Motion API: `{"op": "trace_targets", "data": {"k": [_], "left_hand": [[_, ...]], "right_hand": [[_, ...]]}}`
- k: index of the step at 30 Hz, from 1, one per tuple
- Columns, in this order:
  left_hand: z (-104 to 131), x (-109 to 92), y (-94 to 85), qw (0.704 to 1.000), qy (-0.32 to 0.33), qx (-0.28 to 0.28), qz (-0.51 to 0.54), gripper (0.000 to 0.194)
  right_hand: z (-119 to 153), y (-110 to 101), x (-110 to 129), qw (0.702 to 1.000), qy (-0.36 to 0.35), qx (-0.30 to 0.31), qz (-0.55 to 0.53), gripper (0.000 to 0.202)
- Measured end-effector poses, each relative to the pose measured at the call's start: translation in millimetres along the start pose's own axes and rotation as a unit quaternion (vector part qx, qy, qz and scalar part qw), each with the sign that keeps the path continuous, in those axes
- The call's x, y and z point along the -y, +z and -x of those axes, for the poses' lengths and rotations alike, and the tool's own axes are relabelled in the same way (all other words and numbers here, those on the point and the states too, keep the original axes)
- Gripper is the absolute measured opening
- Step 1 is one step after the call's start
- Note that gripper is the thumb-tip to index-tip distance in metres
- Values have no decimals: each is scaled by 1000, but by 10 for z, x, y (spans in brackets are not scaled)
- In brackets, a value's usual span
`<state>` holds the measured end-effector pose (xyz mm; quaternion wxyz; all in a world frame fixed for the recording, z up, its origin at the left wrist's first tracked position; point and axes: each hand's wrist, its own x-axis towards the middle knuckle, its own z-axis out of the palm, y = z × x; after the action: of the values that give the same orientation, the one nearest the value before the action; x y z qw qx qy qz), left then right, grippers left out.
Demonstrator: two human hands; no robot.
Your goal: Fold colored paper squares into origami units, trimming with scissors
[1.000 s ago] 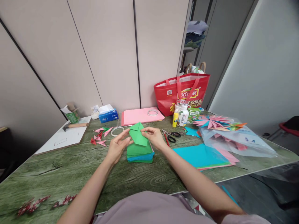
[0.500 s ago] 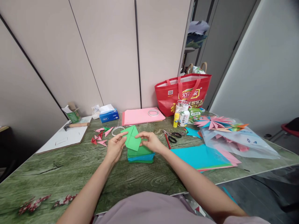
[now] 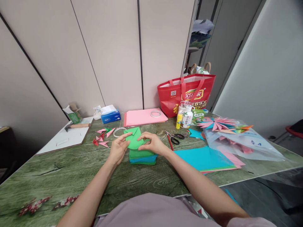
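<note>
A green sheet of origami paper (image 3: 133, 140), partly folded, is held up between my two hands. My left hand (image 3: 119, 147) pinches its left edge, thumb in front. My right hand (image 3: 151, 143) grips the right edge, its fingers bent over the paper. The sheet bows, and a folded flap shows along its top. Just beneath it on the table sits a stack of cut green and blue paper (image 3: 142, 158). Small folded paper pieces (image 3: 103, 138) in pink, red and green lie to the left, near a roll of clear tape (image 3: 119, 132).
Scissors (image 3: 175, 138) and a red pencil (image 3: 170, 142) lie right of my hands. Farther right are blue sheets (image 3: 201, 159), a glue stick (image 3: 179, 121), a white bottle (image 3: 187, 117) and a plastic bag (image 3: 248, 148). A hammer (image 3: 78, 125) rests on a white board (image 3: 66, 138) at left.
The green sheet has turned and now bends in my hands, with the folded flap nearer its top. My right fingers have closed farther over it.
</note>
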<state>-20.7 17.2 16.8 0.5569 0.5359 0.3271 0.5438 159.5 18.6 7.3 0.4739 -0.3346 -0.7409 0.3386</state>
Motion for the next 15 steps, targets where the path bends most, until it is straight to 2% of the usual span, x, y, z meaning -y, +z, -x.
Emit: {"op": "trace_targets", "data": {"k": [5, 9, 15], "left_hand": [[24, -10, 13, 1000, -13, 11, 2, 40], [56, -41, 47, 1000, -23, 18, -5, 43], [64, -27, 75, 998, -29, 49, 21, 53]], "right_hand": [[-5, 40, -18, 999, 19, -45, -3, 21], [-20, 91, -74, 993, 61, -86, -60, 23], [-31, 130, -60, 981, 91, -113, -126, 27]]}}
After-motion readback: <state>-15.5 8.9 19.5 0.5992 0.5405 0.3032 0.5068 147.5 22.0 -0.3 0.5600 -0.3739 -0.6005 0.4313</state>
